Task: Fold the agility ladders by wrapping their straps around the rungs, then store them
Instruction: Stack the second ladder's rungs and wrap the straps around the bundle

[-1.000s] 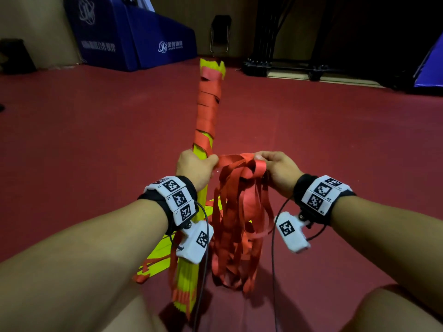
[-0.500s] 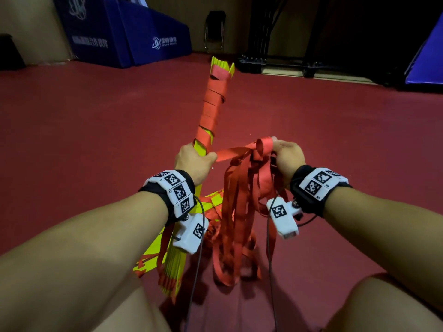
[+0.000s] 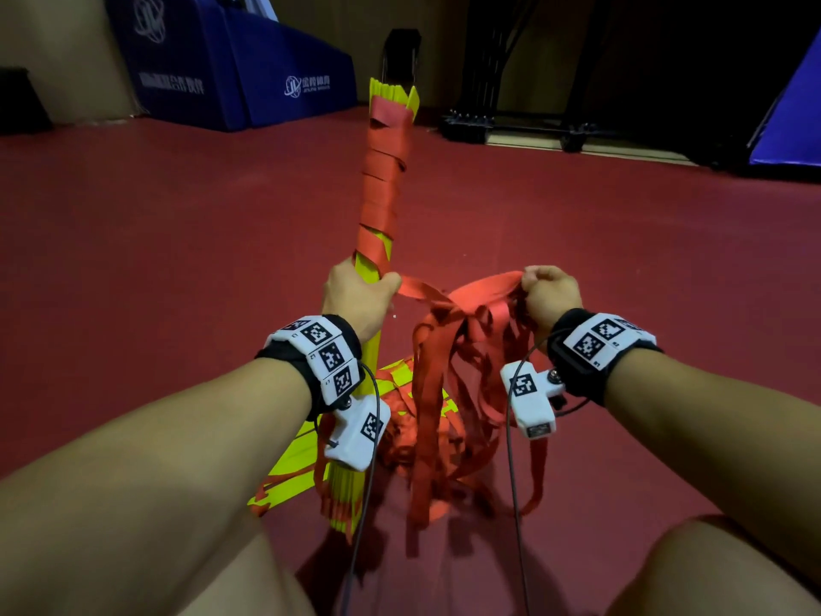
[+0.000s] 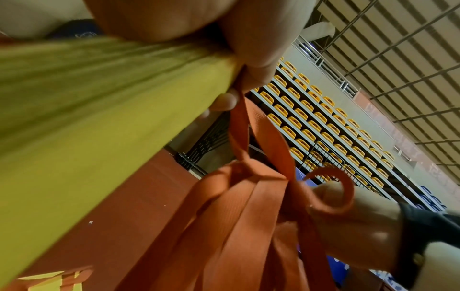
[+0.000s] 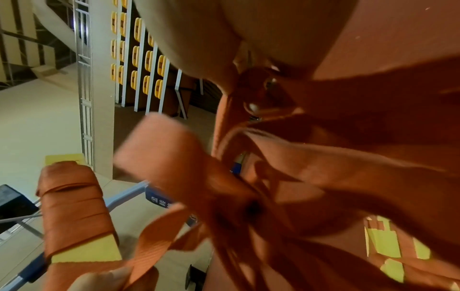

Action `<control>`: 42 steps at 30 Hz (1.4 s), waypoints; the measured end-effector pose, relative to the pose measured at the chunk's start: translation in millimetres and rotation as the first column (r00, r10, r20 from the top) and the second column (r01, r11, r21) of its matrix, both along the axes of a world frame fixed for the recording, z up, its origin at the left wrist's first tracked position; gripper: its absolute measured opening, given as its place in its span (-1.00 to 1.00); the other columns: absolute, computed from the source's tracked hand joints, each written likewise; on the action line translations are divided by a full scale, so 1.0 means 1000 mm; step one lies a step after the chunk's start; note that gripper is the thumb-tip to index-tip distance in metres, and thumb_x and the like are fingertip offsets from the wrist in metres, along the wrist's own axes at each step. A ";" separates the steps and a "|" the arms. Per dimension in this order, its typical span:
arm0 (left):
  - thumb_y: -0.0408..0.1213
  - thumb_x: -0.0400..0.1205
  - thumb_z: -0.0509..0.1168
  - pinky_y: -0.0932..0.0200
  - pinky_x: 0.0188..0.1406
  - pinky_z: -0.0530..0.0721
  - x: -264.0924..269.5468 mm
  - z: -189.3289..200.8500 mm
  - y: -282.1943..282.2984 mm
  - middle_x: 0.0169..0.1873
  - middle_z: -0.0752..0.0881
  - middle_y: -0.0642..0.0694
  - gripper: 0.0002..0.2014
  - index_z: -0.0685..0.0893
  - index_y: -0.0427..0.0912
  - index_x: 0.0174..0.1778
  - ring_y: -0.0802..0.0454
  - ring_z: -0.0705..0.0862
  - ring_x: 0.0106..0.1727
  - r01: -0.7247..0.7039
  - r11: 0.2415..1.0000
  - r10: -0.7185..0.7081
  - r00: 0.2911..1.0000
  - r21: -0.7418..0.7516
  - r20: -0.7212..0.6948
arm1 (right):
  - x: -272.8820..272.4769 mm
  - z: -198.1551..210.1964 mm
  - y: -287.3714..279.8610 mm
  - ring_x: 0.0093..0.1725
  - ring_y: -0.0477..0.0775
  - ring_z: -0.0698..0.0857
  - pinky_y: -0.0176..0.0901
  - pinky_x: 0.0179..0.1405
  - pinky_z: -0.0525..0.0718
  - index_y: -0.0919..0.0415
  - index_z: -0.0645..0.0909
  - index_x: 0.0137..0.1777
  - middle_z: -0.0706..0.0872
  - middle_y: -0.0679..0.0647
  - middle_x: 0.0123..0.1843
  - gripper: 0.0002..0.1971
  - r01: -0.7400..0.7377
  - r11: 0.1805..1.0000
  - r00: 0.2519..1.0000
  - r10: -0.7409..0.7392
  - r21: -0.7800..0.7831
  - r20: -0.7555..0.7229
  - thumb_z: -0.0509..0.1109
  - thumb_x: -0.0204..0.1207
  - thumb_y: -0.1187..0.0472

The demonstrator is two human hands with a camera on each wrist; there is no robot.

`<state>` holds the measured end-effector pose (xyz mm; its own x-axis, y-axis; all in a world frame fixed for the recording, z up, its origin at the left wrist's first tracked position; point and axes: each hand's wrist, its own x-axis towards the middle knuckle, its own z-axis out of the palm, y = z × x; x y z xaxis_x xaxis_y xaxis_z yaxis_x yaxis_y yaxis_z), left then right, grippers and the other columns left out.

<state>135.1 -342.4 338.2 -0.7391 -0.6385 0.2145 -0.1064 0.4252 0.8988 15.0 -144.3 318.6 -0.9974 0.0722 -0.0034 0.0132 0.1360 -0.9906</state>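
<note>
A stack of yellow rungs stands nearly upright on the red floor, its upper half bound in orange strap wraps. My left hand grips the stack just below the wraps, thumb pressing a strap against it. The same yellow stack fills the left wrist view. My right hand grips a bunch of loose orange straps pulled out to the right; their loops hang to the floor. In the right wrist view the wrapped rung end and blurred straps show.
More yellow rungs with straps lie on the red floor behind my left wrist. Blue padded mats stand at the back left, a black metal rack at the back centre. My knees are at the bottom.
My right hand has drawn the strap bunch further right, away from the stack, so a strap runs taut between the hands. The left hand keeps its grip on the stack.
</note>
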 end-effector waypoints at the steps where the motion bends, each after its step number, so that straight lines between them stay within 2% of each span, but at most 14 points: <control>1: -0.25 0.51 0.40 0.09 -0.29 0.69 0.001 0.000 0.002 -0.53 0.74 -0.06 -0.87 0.71 -0.24 -0.25 -0.05 0.76 -0.40 0.024 1.000 -0.024 1.000 0.013 -0.005 | 0.001 0.000 -0.001 -0.47 0.02 0.55 -0.14 -0.39 0.57 0.12 0.61 -0.15 0.63 0.15 -0.34 -0.74 -0.025 1.000 1.000 0.025 0.015 0.015 0.27 0.59 0.49; 4: -0.27 0.53 0.40 0.19 -0.39 0.63 0.003 0.001 0.007 -0.58 0.72 0.02 -0.91 0.68 -0.16 -0.29 0.11 0.73 -0.50 0.090 0.996 -0.090 0.996 0.026 -0.024 | 0.015 0.007 -0.005 -0.32 -0.11 0.59 -0.44 -0.42 0.50 0.23 0.73 0.06 0.73 0.14 -0.15 -0.70 -0.202 0.969 0.979 0.199 0.143 0.031 0.33 0.48 0.57; 6: -0.30 0.55 0.39 0.25 -0.44 0.61 0.003 0.000 0.010 -0.54 0.73 0.01 -0.92 0.68 -0.18 -0.25 0.18 0.71 -0.52 0.141 0.990 -0.140 0.989 0.022 -0.035 | 0.031 0.014 -0.009 -0.16 -0.03 0.67 -0.32 -0.30 0.49 0.26 0.74 0.16 0.76 0.14 0.03 -0.70 -0.380 0.919 0.924 0.374 0.101 0.075 0.36 0.50 0.51; 8: -0.31 0.55 0.40 0.23 -0.40 0.64 0.002 0.000 0.011 -0.53 0.73 0.00 -0.92 0.67 -0.17 -0.26 0.16 0.71 -0.52 0.175 0.984 -0.174 0.984 0.025 -0.048 | 0.045 0.017 -0.013 -0.13 0.05 0.71 -0.21 -0.22 0.46 0.25 0.68 0.19 0.77 0.16 0.09 -0.73 -0.597 0.802 0.796 0.589 0.023 0.143 0.39 0.54 0.47; 10: -0.32 0.54 0.41 0.13 -0.32 0.69 0.002 -0.001 0.012 -0.55 0.72 0.01 -0.86 0.63 -0.10 -0.32 0.09 0.73 -0.49 0.198 0.979 -0.195 0.979 0.049 -0.063 | 0.053 0.013 -0.018 -0.14 0.07 0.67 -0.14 -0.21 0.52 0.32 0.65 0.17 0.73 0.19 0.02 -0.74 -0.771 0.619 0.636 0.756 0.148 0.153 0.45 0.50 0.47; 12: -0.33 0.53 0.41 0.11 -0.34 0.69 0.001 -0.002 0.012 -0.56 0.71 0.03 -0.83 0.62 -0.09 -0.35 0.08 0.72 -0.49 0.210 0.975 -0.204 0.976 0.072 -0.072 | 0.056 0.006 -0.022 -0.14 0.08 0.65 -0.05 -0.17 0.62 0.36 0.65 0.12 0.74 0.26 -0.02 -0.76 -0.823 0.481 0.541 0.826 0.304 0.158 0.53 0.47 0.45; 15: -0.30 0.49 0.42 0.03 -0.34 0.71 0.001 -0.003 0.012 -0.58 0.70 0.00 -0.84 0.62 -0.10 -0.39 -0.01 0.71 -0.49 0.194 0.977 -0.188 0.979 0.087 -0.076 | 0.050 0.001 -0.025 -0.15 0.01 0.68 0.04 -0.03 0.71 0.36 0.71 0.05 0.82 0.26 -0.03 -0.82 -0.737 0.438 0.569 0.813 0.515 0.124 0.57 0.50 0.33; 17: -0.27 0.47 0.41 -0.02 -0.29 0.75 0.000 -0.004 0.009 -0.58 0.70 -0.02 -0.86 0.62 -0.10 -0.39 -0.07 0.74 -0.46 0.169 0.982 -0.163 0.984 0.084 -0.071 | 0.045 0.000 -0.024 -0.23 -0.01 0.63 -0.02 -0.13 0.65 0.31 0.70 -0.08 0.77 0.18 -0.19 -0.95 -0.705 0.473 0.615 0.779 0.528 0.124 0.50 0.57 0.32; 20: -0.32 0.53 0.40 0.00 -0.29 0.75 -0.001 -0.006 0.003 -0.58 0.68 -0.01 -0.85 0.62 -0.12 -0.36 -0.03 0.74 -0.47 0.136 0.988 -0.132 0.990 0.079 -0.054 | 0.039 0.000 -0.021 -0.31 -0.06 0.55 -0.16 -0.23 0.52 0.08 0.64 -0.28 0.65 -0.01 -0.33 -0.80 -0.647 0.590 0.699 0.712 0.483 0.067 0.51 0.58 0.19; 23: -0.33 0.55 0.39 0.13 -0.38 0.68 -0.001 -0.006 -0.001 -0.55 0.68 -0.05 -0.89 0.66 -0.21 -0.29 0.09 0.70 -0.55 0.124 0.990 -0.121 0.992 0.068 -0.041 | 0.038 0.004 -0.021 -0.30 -0.11 0.60 -0.24 -0.24 0.55 0.10 0.70 -0.21 0.73 0.00 -0.28 -0.83 -0.624 0.655 0.722 0.692 0.425 -0.008 0.58 0.49 0.05; 29: -0.33 0.56 0.38 0.18 -0.45 0.67 -0.003 -0.006 -0.006 -0.61 0.66 0.00 -0.86 0.68 -0.24 -0.33 0.17 0.67 -0.63 0.009 0.994 -0.006 0.999 0.106 -0.035 | 0.033 0.005 -0.016 -0.36 -0.09 0.66 -0.31 -0.27 0.65 0.22 0.69 -0.05 0.69 0.04 -0.30 -0.75 -0.664 0.740 0.740 0.671 0.103 -0.047 0.65 0.31 0.33; 33: -0.31 0.54 0.38 -0.04 -0.27 0.80 -0.003 -0.008 -0.010 -0.63 0.71 -0.06 -0.83 0.74 -0.34 -0.29 0.09 0.71 -0.60 -0.007 0.988 0.010 1.000 0.151 -0.019 | 0.032 0.003 -0.015 -0.41 -0.27 0.64 -0.44 -0.40 0.56 0.22 0.70 -0.01 0.71 0.01 -0.26 -0.85 -0.594 0.757 0.771 0.632 0.272 -0.077 0.51 0.52 0.45; 37: -0.32 0.51 0.40 0.01 -0.28 0.79 -0.001 -0.007 -0.009 -0.67 0.67 0.01 -0.81 0.64 -0.15 -0.43 -0.10 0.84 -0.38 0.028 0.993 -0.027 1.000 0.112 -0.011 | 0.015 -0.011 -0.017 -0.20 -0.05 0.71 -0.10 0.01 0.67 -0.02 0.73 -0.23 0.78 -0.07 -0.25 -0.77 -0.382 0.829 0.849 0.490 0.409 -0.199 0.47 0.55 0.35; 42: -0.31 0.51 0.41 0.18 -0.43 0.67 0.000 -0.006 -0.009 -0.65 0.65 0.01 -0.84 0.64 -0.19 -0.38 -0.01 0.80 -0.45 0.017 0.997 -0.015 1.000 0.078 -0.019 | 0.005 -0.008 -0.010 -0.29 0.01 0.63 -0.12 -0.16 0.56 0.10 0.67 -0.21 0.71 -0.01 -0.27 -0.81 -0.128 0.939 0.956 0.202 0.318 -0.213 0.33 0.65 0.24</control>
<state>135.2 -351.2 332.5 -0.7458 -0.6421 0.1777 -0.0838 0.3550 0.9311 19.6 -154.2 310.2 -0.9634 -0.1330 0.2327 -0.2671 0.4043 -0.8747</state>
